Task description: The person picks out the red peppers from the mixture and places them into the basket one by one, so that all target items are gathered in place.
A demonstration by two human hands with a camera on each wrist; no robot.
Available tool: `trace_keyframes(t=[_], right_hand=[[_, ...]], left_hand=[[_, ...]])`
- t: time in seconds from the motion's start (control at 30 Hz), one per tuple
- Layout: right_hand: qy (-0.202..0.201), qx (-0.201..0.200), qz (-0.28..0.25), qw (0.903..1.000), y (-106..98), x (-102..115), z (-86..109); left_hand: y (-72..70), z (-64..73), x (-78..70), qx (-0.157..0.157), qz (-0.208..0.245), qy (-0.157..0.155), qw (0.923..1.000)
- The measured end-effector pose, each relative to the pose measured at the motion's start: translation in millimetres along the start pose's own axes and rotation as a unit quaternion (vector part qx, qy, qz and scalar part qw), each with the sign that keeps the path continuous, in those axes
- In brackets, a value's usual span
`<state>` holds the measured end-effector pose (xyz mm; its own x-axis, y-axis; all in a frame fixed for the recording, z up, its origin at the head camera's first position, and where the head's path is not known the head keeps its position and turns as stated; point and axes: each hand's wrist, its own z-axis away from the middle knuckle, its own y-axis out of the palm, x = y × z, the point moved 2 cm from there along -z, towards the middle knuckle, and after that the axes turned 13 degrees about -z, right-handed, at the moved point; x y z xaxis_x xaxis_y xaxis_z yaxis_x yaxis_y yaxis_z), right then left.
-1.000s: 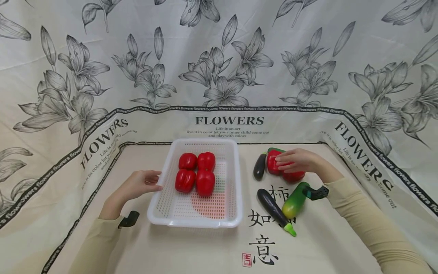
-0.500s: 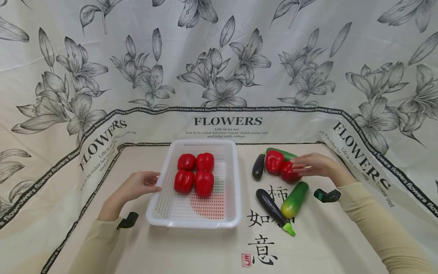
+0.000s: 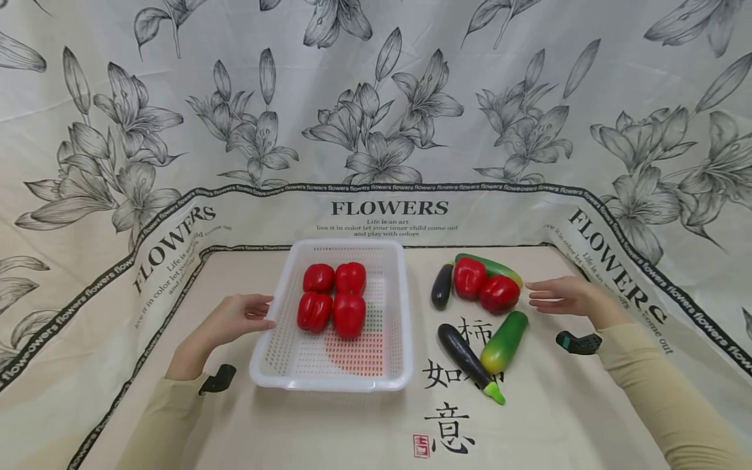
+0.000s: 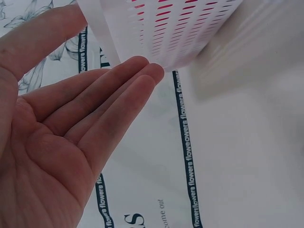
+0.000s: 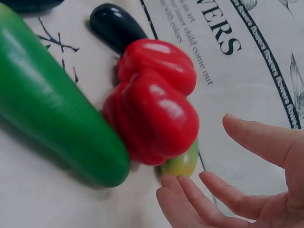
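Observation:
My left hand [image 3: 235, 318] is at the left rim of a white perforated plastic basket [image 3: 329, 382]. In the left wrist view, its straight fingers [image 4: 114, 95] reach the basket wall, with the thumb by the rim. Several red bell peppers [image 3: 349, 314] sit grouped inside the basket. To the right, my right hand [image 3: 564, 297] hovers with loosely extended fingers and holds nothing. Just left of it are two red bell peppers, one nearer [image 3: 499, 294] and one farther [image 3: 470, 279]. A cucumber [image 3: 496, 267] lies partly hidden behind them, its yellowish end near my fingertips.
Left of the two peppers lies a small eggplant [image 3: 442, 287]. Nearer me, a long eggplant [image 3: 468, 358] and a green-yellow cucumber [image 3: 507, 341] lie on the cloth over printed characters. A flower-printed curtain [image 3: 376, 130] surrounds the table's back and sides.
My right hand has moved right, away from the two red bell peppers, which are now fully uncovered. My left hand has stayed by the basket.

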<state>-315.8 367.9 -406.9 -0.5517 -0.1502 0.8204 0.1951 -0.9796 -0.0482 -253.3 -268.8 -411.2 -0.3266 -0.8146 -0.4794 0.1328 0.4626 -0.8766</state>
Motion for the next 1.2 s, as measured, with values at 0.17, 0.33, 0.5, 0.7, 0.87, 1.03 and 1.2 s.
trace_keyframes(t=[0.17,0.33,0.5,0.7,0.87,1.03,1.2], right_hand=[[0.033,-0.020,-0.077,0.9963,-4,-13,-5.1],[0.049,-0.032,-0.099,0.9934,-3,-20,-12.0],[0.056,-0.031,-0.118,0.9909,1,-24,-18.9],[0.049,-0.029,-0.079,0.9953,7,-25,-25.7],[0.040,-0.019,-0.066,0.9968,10,-24,-28.4],[0.061,-0.036,-0.080,0.9943,12,-20,-32.9],[0.059,-0.037,-0.049,0.9964,16,-19,-39.9]], left_hand=[[-1.7,1.9,-1.3,0.003,0.010,-0.009,0.9999],[-2.4,3.0,-2.8,0.007,0.015,-0.015,0.9998],[-1.9,2.4,-2.8,0.009,0.017,-0.019,0.9996],[-1.8,1.9,-3.0,0.005,0.013,-0.015,0.9998],[-1.9,2.0,-2.7,0.003,0.012,-0.014,0.9998],[-2.0,2.0,-2.2,0.003,0.016,-0.015,0.9998],[-1.8,1.8,-1.9,0.006,0.022,-0.019,0.9996]])
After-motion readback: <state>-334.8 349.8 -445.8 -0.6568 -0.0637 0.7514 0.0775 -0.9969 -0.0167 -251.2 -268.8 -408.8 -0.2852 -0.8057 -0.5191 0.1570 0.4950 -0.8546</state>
